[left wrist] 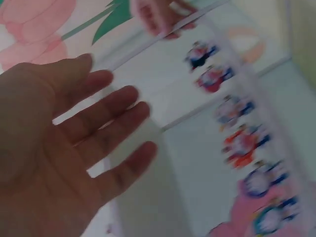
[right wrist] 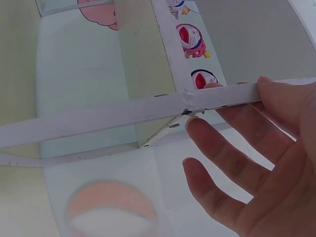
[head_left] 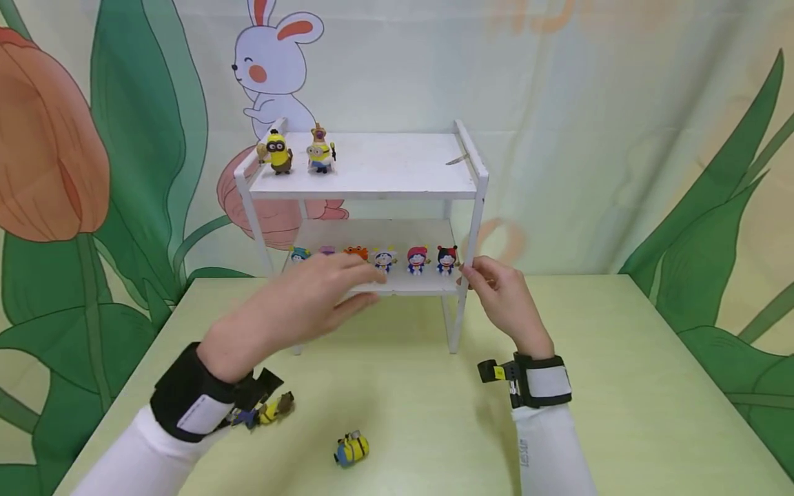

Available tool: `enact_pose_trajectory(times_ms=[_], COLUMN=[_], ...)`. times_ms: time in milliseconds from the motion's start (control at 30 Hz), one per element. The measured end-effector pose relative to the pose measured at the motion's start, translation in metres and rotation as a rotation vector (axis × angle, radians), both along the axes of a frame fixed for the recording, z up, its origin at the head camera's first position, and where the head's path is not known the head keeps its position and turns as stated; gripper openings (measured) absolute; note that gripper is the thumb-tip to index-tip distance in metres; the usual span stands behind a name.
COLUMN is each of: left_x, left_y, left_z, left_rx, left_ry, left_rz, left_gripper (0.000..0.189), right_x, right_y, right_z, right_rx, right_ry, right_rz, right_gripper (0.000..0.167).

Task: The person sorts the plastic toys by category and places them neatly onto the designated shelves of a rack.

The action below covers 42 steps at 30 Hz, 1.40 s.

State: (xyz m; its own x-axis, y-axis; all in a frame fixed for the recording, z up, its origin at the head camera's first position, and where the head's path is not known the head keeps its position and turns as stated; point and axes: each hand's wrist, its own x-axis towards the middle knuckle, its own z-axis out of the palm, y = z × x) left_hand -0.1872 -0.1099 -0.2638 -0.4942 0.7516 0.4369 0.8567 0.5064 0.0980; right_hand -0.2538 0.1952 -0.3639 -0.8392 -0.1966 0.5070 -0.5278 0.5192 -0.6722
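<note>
My left hand (head_left: 298, 300) hovers in front of the lower tier of a white two-tier shelf (head_left: 397, 180). Its fingers are spread and relaxed in the left wrist view, with nothing in them. At the shelf's right side, my right hand (head_left: 505, 296) pinches the white front post (right wrist: 229, 96) between thumb and fingers. A row of several small blue-and-white cat figurines in coloured hats stands on the lower tier, among them a pink-hatted one (head_left: 418, 260) and a black-and-red-hatted one (head_left: 446, 260). The left hand partly covers the others.
Two yellow minion figurines, one holding a round brown thing (head_left: 279, 153) and one with a tall hat (head_left: 320, 153), stand on the top tier's left. A yellow-and-blue minion (head_left: 352, 449) lies on the table (head_left: 620, 386); more figurines (head_left: 273, 410) lie beside my left wrist.
</note>
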Motion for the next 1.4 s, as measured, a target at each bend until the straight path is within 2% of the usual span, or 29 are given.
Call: enact_pose_trajectory(times_ms=[200, 333, 500, 600, 800, 900, 1000, 1100, 1400], left_x=[0.004, 0.010, 0.022, 0.027, 0.035, 0.038, 0.039, 0.040, 0.038], left_y=[0.005, 0.009, 0.016, 0.018, 0.021, 0.022, 0.022, 0.023, 0.019], left_z=[-0.059, -0.091, -0.120, -0.132, -0.148, -0.150, -0.150, -0.151, -0.158], left_rx=[-0.203, -0.300, -0.435, -0.469, -0.501, -0.528, -0.549, -0.558, -0.537], left_ry=[-0.320, -0.446, -0.630, -0.726, -0.798, -0.805, -0.794, -0.777, -0.736], left_rz=[0.065, 0.116, 0.236, 0.258, 0.177, 0.191, 0.217, 0.212, 0.221], left_gripper=[0.022, 0.026, 0.033, 0.032, 0.020, 0.018, 0.027, 0.031, 0.022], right_x=[-0.001, -0.001, -0.001, -0.001, -0.001, -0.001, -0.001, -0.001, -0.002], right_y=[0.000, 0.001, 0.001, 0.002, 0.002, 0.001, 0.001, 0.001, 0.002], right_z=[0.000, 0.000, 0.000, 0.001, 0.001, 0.001, 0.000, 0.000, -0.001], right_rx=[-0.002, -0.001, -0.002, -0.002, -0.004, -0.009, -0.008, -0.002, 0.003], right_ry=[0.007, 0.005, 0.008, 0.007, -0.004, -0.010, -0.010, -0.011, -0.014], right_rz=[-0.001, -0.003, -0.004, 0.000, 0.000, 0.004, 0.006, 0.000, -0.002], right_gripper=[0.025, 0.024, 0.024, 0.024, 0.024, 0.024, 0.025, 0.025, 0.025])
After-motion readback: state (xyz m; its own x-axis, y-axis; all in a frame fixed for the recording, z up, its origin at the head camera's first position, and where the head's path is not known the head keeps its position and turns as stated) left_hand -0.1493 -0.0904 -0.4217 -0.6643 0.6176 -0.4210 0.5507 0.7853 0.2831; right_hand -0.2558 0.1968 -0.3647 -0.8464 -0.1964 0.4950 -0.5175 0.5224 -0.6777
